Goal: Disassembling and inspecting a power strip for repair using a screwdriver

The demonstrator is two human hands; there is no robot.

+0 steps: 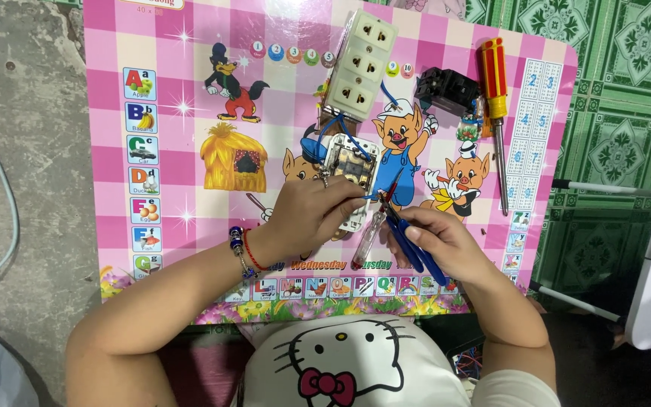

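Item in hand: a white socket unit lying back-side up at the centre of the frame, its inner contacts exposed, with thin blue wires running from it toward the upper centre. The left hand lies over its lower part, fingers curled down and closed on the unit's lower edge, a ring on one finger and a bracelet of beads and red cord at the wrist. The right hand, just right of centre, is closed round the blue handles of small pliers, whose tips point up and left to a wire end at the unit's right edge, close beside the left fingertips. A slim clear-handled tester screwdriver lies tilted between the two hands; whether either hand touches it cannot be told. Above the unit, at upper centre, a cream socket strip with three outlets lies at a slant, near the wired unit. To the upper right sits a black block-shaped part, and just right of it a screwdriver with a red and yellow handle, shaft pointing down the frame. All rest on a pink chequered children's table printed with cartoon animals and alphabet squares. Surround: grey concrete floor with a pale cable at the left, a green patterned mat at the right, and a white cartoon-cat shirt at bottom centre.
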